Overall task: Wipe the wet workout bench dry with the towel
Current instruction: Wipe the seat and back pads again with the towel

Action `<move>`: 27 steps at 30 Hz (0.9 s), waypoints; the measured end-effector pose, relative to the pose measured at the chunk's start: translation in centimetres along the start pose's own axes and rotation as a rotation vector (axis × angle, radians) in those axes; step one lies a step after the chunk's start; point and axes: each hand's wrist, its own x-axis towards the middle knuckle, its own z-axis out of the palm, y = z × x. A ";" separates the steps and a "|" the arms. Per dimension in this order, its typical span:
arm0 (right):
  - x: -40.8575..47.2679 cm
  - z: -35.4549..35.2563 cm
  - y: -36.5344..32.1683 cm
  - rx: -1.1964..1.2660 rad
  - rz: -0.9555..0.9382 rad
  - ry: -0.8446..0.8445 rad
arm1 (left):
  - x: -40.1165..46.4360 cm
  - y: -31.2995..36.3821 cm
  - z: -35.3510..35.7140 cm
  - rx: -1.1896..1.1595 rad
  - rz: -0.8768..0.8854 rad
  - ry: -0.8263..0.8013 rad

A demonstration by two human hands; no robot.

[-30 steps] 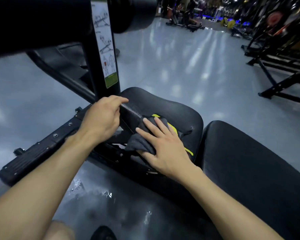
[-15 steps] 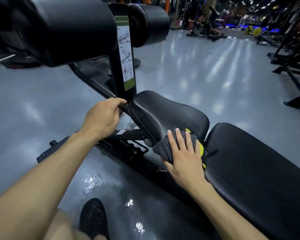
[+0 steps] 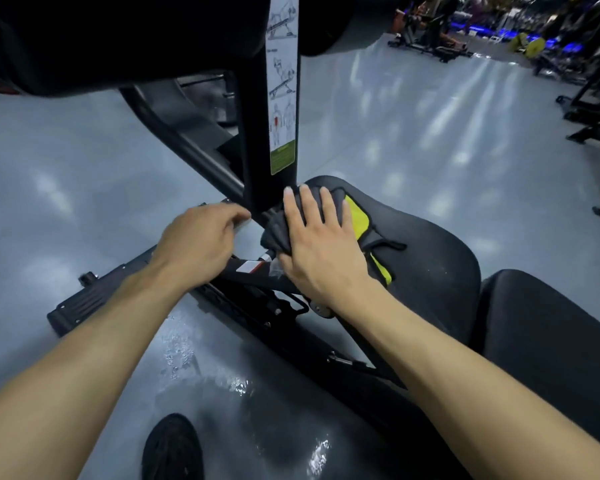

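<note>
Fingers (image 3: 307,202) of the right hand (image 3: 321,251) are lying straight and flat on the towel (image 3: 278,230), pressing it down onto the seat pad (image 3: 426,251) of the bench. They are not curling round the cloth; they are just pushing on it. The towel is dark grey with a yellow side, and it is sitting bunched up at the end of the seat pad nearest the upright post (image 3: 257,140), with the fingertips almost touching the foot of that post.

Going out from there, the left hand (image 3: 201,240) is resting just beside the post, on the side away from the seat pad. Its fingers are bending down over the black frame bar (image 3: 253,268) there, and it looks as if they are holding it to keep the person steady, though the fingertips are hidden, so I cannot tell how tight the hold is.

The job seems to be partway done. The towel is working on the post end of the seat pad only. The seat pad farther from the post is looking dull with a few pale specks, and I cannot tell if it is dry. The long back pad (image 3: 551,334), farthest from the post, is not being touched at all. Shiny puddles (image 3: 238,386) are sitting on the floor (image 3: 84,161) under the frame, near a black shoe (image 3: 172,448).
</note>
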 end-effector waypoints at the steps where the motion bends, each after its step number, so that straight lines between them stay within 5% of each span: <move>1: 1.1 -0.1 -0.2 0.029 0.017 -0.009 | 0.2 -0.1 -0.1 -0.002 -0.008 0.027; 15: 11.1 -2.4 6.3 0.608 0.325 -0.138 | -1.1 0.1 -0.8 -0.048 -0.025 0.033; 22: 1.9 2.4 19.8 0.555 0.671 -0.166 | -1.2 0.6 -0.8 -0.055 0.043 0.014; 27: -1.0 2.7 19.8 0.568 0.739 -0.068 | -1.2 1.7 -0.4 -0.074 0.080 -0.003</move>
